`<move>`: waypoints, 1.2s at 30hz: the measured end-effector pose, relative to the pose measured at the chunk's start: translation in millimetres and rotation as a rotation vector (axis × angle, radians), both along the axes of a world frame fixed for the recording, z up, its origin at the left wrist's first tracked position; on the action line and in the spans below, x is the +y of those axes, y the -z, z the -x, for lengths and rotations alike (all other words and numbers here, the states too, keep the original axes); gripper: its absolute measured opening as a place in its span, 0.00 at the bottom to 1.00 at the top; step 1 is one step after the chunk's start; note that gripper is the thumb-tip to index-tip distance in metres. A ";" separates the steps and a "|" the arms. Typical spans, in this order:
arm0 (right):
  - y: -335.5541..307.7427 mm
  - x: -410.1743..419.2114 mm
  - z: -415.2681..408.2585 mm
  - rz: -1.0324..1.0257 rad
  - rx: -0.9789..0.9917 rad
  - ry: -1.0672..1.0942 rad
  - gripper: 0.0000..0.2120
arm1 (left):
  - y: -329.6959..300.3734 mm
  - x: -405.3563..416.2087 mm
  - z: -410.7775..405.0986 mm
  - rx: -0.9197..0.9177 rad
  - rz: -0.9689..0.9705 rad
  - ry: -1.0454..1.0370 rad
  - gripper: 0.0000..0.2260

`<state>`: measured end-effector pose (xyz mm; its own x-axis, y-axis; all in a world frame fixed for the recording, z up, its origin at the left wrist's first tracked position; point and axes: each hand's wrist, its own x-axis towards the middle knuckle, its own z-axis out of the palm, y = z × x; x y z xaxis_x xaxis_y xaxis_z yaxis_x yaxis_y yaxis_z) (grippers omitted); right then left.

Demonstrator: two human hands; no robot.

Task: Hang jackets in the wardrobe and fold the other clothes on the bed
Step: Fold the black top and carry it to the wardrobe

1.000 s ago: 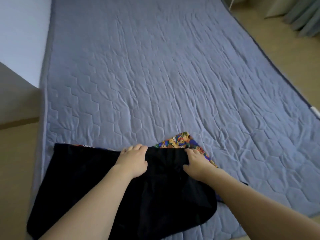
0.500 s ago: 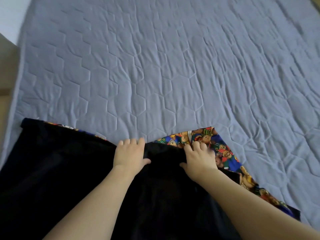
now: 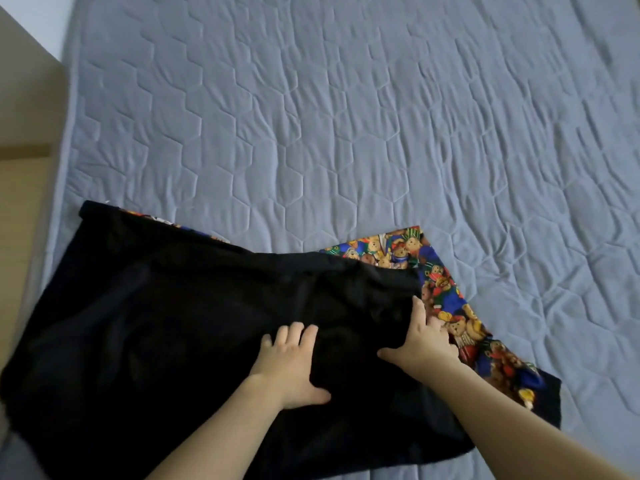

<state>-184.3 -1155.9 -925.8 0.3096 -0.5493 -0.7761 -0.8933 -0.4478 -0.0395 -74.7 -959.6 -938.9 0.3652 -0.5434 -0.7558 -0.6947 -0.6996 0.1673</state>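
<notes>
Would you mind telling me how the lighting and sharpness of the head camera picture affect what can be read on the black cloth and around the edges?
In the head view, the light is soft and dim; the black garment reads nearly featureless, its folds barely visible. The bear-print fabric is mildly soft. The left hand and right hand show clearly. The wide lens bends the quilted bed cover edges, and the left margin looks smeared.

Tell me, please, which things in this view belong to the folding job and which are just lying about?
Part of the job:
black garment, spread on the bed
teddy-bear print fabric, showing from beneath it
left hand and right hand, both flat on the black cloth
bed, the folding surface

Just there:
wooden floor beside the bed
</notes>
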 end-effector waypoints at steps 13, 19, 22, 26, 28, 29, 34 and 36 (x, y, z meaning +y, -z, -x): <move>-49.5 -30.7 4.9 -0.632 -0.276 0.475 0.12 | -40.3 9.0 -10.4 -0.041 0.288 -0.491 0.15; -90.3 -32.9 -33.8 -0.473 -0.527 0.563 0.14 | -94.4 29.4 -44.2 -0.261 0.399 -0.622 0.10; -112.3 -27.7 -62.4 -0.493 -0.585 0.637 0.12 | -125.5 25.9 -61.0 -0.298 0.067 -0.450 0.20; -128.1 -26.5 -91.6 -0.496 -0.571 0.723 0.16 | -161.2 10.0 -72.9 0.026 -0.507 -0.337 0.58; -135.3 -28.5 -100.6 -0.521 -0.555 0.806 0.15 | -162.9 1.6 -72.1 0.254 -0.439 -0.446 0.66; -136.9 -29.5 -103.9 -0.550 -0.558 0.845 0.15 | -160.0 -2.9 -68.1 0.285 -0.299 -0.514 0.64; -146.9 -30.6 -120.1 -0.696 -0.690 0.979 0.09 | -138.1 -21.6 -38.9 -0.108 0.362 -0.538 0.22; -155.4 -26.4 -125.6 -0.726 -0.754 1.008 0.08 | -141.9 -22.1 -38.1 -0.159 0.391 -0.650 0.15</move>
